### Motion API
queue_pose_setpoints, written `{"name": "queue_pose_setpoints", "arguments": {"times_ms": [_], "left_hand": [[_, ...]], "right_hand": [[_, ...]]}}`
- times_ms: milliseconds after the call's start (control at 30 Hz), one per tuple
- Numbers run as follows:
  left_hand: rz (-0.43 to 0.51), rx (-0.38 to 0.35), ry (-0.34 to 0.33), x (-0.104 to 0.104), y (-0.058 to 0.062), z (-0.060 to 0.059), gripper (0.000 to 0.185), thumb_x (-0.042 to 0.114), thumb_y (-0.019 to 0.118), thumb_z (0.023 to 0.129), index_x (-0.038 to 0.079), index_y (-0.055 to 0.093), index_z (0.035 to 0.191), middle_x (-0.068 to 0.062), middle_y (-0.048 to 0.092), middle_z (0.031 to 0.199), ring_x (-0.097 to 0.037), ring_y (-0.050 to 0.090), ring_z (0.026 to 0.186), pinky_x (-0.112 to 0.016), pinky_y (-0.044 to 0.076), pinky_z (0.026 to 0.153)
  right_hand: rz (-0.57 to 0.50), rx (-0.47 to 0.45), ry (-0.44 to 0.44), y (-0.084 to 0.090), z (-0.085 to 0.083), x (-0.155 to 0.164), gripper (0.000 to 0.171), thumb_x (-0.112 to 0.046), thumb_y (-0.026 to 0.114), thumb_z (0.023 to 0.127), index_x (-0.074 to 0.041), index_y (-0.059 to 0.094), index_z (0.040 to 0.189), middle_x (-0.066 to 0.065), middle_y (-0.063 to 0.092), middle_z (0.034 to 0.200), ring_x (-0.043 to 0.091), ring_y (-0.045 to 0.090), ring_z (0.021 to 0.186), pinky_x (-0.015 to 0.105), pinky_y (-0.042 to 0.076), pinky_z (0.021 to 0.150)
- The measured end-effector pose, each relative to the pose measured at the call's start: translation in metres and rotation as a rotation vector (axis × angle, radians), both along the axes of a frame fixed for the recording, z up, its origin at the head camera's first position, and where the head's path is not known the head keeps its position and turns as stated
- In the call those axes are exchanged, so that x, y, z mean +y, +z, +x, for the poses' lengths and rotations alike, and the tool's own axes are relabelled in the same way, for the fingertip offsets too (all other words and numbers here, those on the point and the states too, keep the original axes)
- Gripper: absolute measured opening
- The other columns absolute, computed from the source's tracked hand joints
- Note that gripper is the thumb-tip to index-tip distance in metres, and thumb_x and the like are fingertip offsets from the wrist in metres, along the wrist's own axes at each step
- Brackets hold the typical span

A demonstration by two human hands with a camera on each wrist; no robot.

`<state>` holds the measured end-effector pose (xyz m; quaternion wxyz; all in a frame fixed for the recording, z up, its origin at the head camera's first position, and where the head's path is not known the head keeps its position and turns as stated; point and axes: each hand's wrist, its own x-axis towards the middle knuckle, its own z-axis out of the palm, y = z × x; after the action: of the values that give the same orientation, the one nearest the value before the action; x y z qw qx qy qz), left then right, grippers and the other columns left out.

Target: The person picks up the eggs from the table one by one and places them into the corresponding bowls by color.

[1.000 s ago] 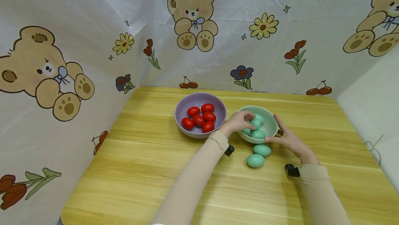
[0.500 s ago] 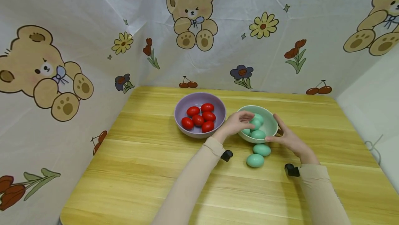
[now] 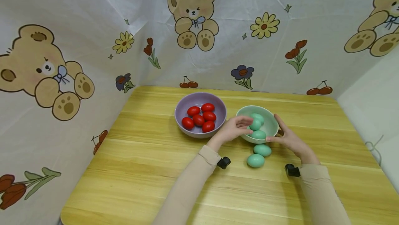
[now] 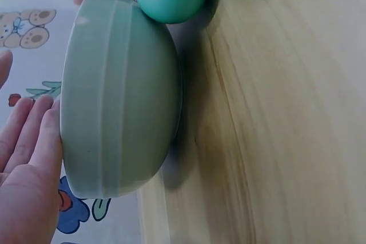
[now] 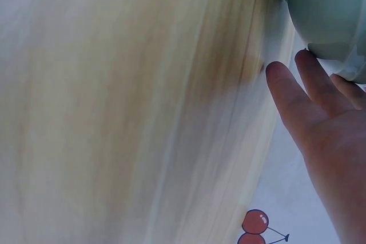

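Left hand [image 3: 233,130] has drawn back from inside the green bowl [image 3: 272,123] to its near-left rim; fingers straight, loosely spread, holding nothing, tips against the bowl wall. Right hand [image 3: 288,138] is flat-fingered against the opposite wall, thumb along the rim, also holding nothing. Bowl sits between the two palms, three green eggs [image 3: 256,124] inside. Two more eggs [image 3: 256,160] lie on the table [image 3: 140,169] just nearer than the hands. Judgement: keep the bowl steadied from both sides so it cannot tip.

The smooth, matt green bowl [image 3: 270,127] is sitting on the grained, satin wooden table [image 3: 140,169], beside matt teal eggs [image 3: 255,160] and glossy red eggs [image 3: 199,119].
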<state>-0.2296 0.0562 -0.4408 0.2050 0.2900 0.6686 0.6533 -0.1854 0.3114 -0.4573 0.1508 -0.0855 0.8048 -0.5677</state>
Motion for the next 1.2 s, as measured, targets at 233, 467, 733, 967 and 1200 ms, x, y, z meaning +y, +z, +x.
{"name": "queue_pose_setpoints", "arguments": {"times_ms": [233,467,733,967,1200], "left_hand": [[0.014,-0.013,-0.013,-0.004,-0.003,0.012,0.047,0.001,0.067,0.084,-0.006,0.050,0.127,-0.022,0.052,0.127,-0.022,0.051,0.116,-0.026,0.039,0.098],[0.071,-0.052,-0.032,-0.007,-0.009,0.027,0.048,-0.002,0.067,0.082,-0.006,0.050,0.127,-0.024,0.050,0.127,-0.029,0.049,0.117,-0.036,0.038,0.100],[0.026,-0.008,-0.056,-0.005,-0.011,0.046,0.048,0.002,0.069,0.082,-0.005,0.051,0.126,-0.018,0.055,0.123,-0.019,0.054,0.111,-0.034,0.040,0.098],[-0.019,-0.003,-0.088,-0.003,-0.018,0.056,0.051,0.001,0.071,0.081,-0.003,0.050,0.128,-0.018,0.053,0.126,-0.020,0.052,0.114,-0.023,0.040,0.096],[-0.106,0.001,-0.090,-0.001,-0.036,0.058,0.052,0.003,0.073,0.079,0.000,0.052,0.126,-0.007,0.056,0.124,-0.012,0.052,0.112,-0.019,0.039,0.094]], "right_hand": [[0.002,0.004,-0.002,0.000,0.001,0.000,0.101,-0.015,0.066,0.087,-0.020,-0.014,0.148,0.012,-0.015,0.151,0.049,0.006,0.132,0.069,0.015,0.098],[-0.009,0.006,-0.005,0.000,0.001,-0.001,0.102,-0.013,0.067,0.086,-0.020,-0.014,0.148,0.012,-0.015,0.151,0.048,0.006,0.132,0.068,0.014,0.099],[0.002,0.008,-0.005,0.002,0.003,-0.001,0.101,-0.014,0.066,0.086,-0.021,-0.014,0.148,0.013,-0.013,0.152,0.049,0.006,0.132,0.069,0.015,0.098],[0.011,0.020,-0.008,0.002,0.002,-0.001,0.101,-0.015,0.067,0.086,-0.021,-0.013,0.148,0.016,-0.009,0.152,0.049,0.009,0.132,0.069,0.015,0.098],[0.004,0.027,-0.010,0.001,0.002,-0.001,0.101,-0.015,0.067,0.086,-0.020,-0.013,0.148,0.017,-0.007,0.152,0.048,0.011,0.131,0.068,0.015,0.099]]}}
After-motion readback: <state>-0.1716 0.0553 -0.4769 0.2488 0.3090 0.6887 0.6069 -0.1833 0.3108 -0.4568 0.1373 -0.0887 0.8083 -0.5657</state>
